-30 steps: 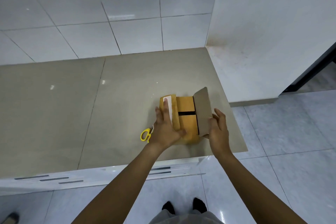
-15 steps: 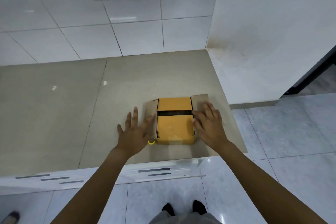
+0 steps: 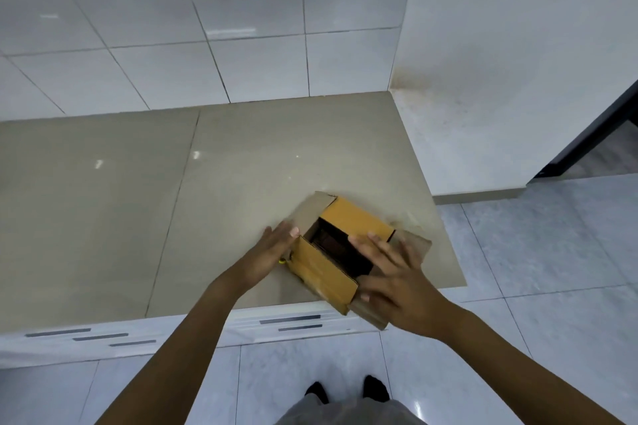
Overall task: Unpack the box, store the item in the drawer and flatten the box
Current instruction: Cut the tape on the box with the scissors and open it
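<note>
While both hands are flat and unclenched, left hand (image 3: 272, 254) bracing the yellow cardboard box (image 3: 340, 248), right hand (image 3: 397, 281) should peel its flaps outward, not crush them.

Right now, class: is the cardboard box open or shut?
Open. The cardboard box has its yellow flaps spread apart, baring a dark interior; whether anything lies inside, cannot tell.

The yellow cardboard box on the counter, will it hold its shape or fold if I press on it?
The yellow cardboard box looks skewed with its flaps splayed, so it will probably fold easily. It seems light. It overhangs the beige counter edge, so it might tip off.
</note>
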Available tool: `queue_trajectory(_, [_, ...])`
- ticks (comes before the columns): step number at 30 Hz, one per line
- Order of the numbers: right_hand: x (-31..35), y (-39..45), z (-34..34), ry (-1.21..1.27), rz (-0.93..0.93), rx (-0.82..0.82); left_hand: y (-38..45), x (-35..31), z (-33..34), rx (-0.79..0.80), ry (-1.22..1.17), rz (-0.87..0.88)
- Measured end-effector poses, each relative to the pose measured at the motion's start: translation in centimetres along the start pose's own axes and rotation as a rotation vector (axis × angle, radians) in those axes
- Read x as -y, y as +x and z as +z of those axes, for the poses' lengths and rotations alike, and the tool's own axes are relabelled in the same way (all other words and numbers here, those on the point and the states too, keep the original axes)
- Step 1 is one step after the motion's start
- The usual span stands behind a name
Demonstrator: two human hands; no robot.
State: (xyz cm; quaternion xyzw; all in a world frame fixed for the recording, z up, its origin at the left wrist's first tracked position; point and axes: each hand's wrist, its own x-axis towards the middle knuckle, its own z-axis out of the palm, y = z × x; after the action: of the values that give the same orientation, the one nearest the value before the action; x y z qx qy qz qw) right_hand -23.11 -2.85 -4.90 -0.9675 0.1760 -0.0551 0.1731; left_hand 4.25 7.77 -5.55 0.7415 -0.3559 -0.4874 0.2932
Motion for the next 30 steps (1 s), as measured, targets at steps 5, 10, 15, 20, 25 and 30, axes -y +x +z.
queue_trajectory(5, [-0.6, -0.1, 1.9, -0.133, 0.052, 0.044, -0.4, -0.9, -1.0, 0.107, -0.043, 0.025])
queue_trajectory(10, [-2.1, 2.3, 1.7, -0.143, 0.249, 0.02, -0.8, -1.3, -1.7, 0.234, 0.064, 0.038])
queue_trajectory(15, [-4.1, 4.2, 0.7, -0.115, 0.281, 0.046, -0.9, -1.1, -0.2, 0.167, 0.237, 0.016])
queue_trajectory(20, [-4.1, 6.3, -1.1, -0.067, 0.237, -0.116, -0.4, -2.7, 0.9, 0.018, 0.216, -0.095])
queue_trajectory(25, [-4.6, 8.6, -2.1, -0.014, 0.272, -0.132, 0.3, -2.7, 1.4, 0.053, 0.552, 0.046])
queue_trajectory(30, [-5.2, 9.5, -2.3, -0.028, 0.3, -0.133, -0.1, -0.8, 1.1, -0.011, 0.113, 0.005])
